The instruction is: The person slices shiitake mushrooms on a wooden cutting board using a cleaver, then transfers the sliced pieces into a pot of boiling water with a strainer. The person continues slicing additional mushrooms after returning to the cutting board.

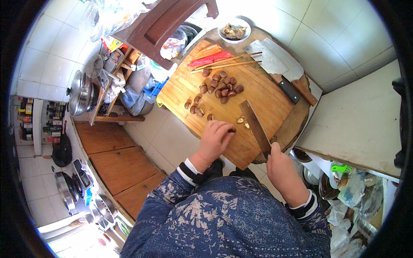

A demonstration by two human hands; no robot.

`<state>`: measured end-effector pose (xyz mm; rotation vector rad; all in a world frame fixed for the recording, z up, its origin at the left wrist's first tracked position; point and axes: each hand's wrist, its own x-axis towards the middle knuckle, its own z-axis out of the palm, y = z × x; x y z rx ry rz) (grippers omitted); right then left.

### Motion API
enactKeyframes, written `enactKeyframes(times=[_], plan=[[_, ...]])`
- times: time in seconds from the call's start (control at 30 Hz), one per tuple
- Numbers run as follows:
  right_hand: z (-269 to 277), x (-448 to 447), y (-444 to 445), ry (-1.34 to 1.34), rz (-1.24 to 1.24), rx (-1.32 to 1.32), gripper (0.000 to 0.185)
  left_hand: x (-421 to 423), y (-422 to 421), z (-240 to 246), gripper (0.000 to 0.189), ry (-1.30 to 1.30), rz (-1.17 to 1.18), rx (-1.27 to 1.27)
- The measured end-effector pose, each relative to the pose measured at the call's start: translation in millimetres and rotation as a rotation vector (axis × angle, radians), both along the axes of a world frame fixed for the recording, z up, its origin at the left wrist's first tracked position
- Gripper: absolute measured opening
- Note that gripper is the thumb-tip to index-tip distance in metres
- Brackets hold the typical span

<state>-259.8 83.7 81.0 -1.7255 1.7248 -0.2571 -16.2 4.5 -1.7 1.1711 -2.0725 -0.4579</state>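
My left hand is at the near edge of a wooden cutting board, its fingertips closed on a brown chestnut. My right hand grips the handle of a cleaver, whose blade slants over the board's right side. Small cut chestnut pieces lie just left of the blade. A pile of whole chestnuts sits mid-board, with several more nearer the left edge. Behind them lie wooden chopsticks, a red-wrapped stick and an orange one.
Two more cleavers lie at the back right, beside a white bowl of dried pieces. A brown plastic stool stands back left. To the right is a pale countertop; wooden cabinet doors line the left.
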Motion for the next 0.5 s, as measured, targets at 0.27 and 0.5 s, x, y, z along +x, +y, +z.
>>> enactKeyframes(times=[0.27,0.5], plan=[[-1.2,6.6,2.5,0.012,0.119,-0.019,0.013,8.0,3.5,-6.4,0.025,-0.001,-0.051,0.051],[-0.1,9.6,5.5,0.118,0.238,-0.069,0.010,2.8,5.3,-6.4,0.023,0.050,-0.051,0.046]])
